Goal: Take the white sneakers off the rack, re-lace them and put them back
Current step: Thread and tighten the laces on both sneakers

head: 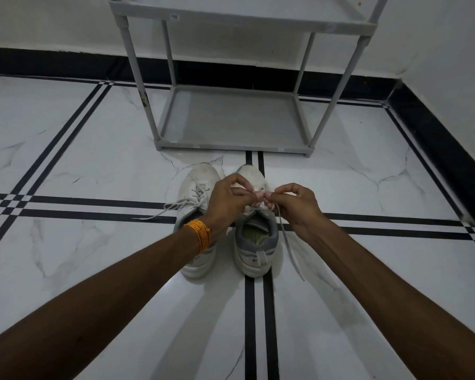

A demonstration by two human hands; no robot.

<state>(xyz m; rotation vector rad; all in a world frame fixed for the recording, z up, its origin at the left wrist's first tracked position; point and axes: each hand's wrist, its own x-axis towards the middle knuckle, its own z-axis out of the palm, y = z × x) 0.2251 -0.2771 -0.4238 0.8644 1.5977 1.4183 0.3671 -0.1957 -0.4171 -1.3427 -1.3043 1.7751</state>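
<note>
Two white sneakers stand side by side on the floor, toes pointing at the rack. The left sneaker has loose lace ends trailing to its left. Over the tongue of the right sneaker, my left hand and my right hand meet, both pinching its white lace. One free end of that lace hangs down past the shoe's right side to the floor. My fingers hide the eyelets. An orange bangle sits on my left wrist.
A grey shoe rack stands against the wall just beyond the sneakers, its bottom shelf bare. The floor is white marble tile with black stripes. A black skirting runs along the back and right walls.
</note>
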